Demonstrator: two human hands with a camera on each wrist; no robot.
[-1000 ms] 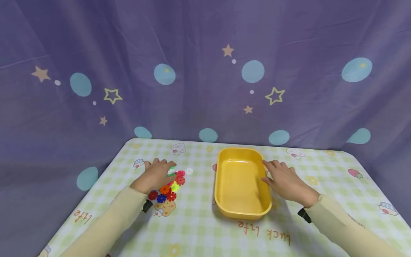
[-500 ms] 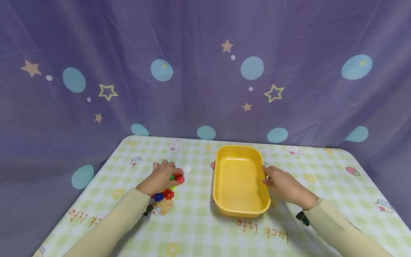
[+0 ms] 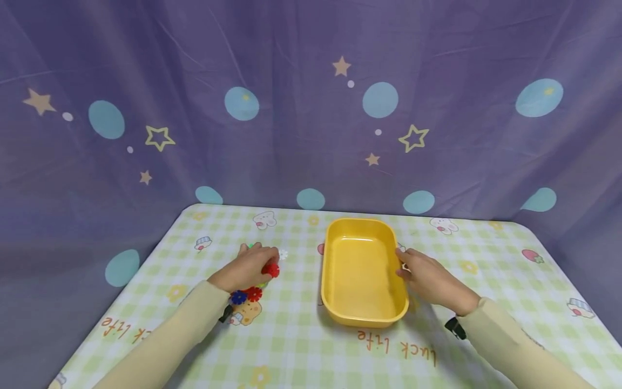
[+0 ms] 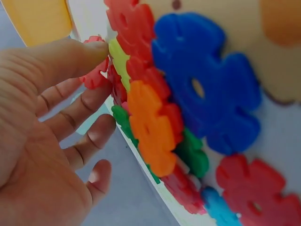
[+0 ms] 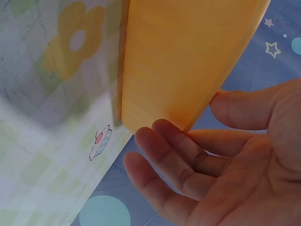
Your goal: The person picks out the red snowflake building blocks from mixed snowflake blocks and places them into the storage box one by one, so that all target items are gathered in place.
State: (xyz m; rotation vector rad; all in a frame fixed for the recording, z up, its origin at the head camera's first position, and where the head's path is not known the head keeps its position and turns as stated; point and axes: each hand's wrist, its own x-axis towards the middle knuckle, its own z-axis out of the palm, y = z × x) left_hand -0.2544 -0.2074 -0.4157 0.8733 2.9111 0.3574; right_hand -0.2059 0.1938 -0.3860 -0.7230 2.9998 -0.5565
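My left hand (image 3: 247,268) is over a pile of flower-shaped plastic discs on the left of the table. Its thumb and index finger pinch a red flower-shaped disc (image 4: 94,70) at the edge of the pile; the other fingers are loosely curved beside it. Close by lie a blue disc (image 4: 207,84), an orange disc (image 4: 149,129) and several red and green ones, partly hidden by the hand in the head view. My right hand (image 3: 434,278) holds the right rim of a yellow rectangular tray (image 3: 362,319), thumb and fingertips at the wall.
A checked green-and-white tablecloth (image 3: 301,356) with printed figures covers the table. A white disc (image 3: 283,254) lies just right of the pile. Behind the table's far edge hangs a purple curtain (image 3: 291,156) with stars and balloons.
The left hand has moved slightly right across the pile and its thumb and index finger have closed on a red disc. The right hand's fingers have drawn in on the tray's rim.
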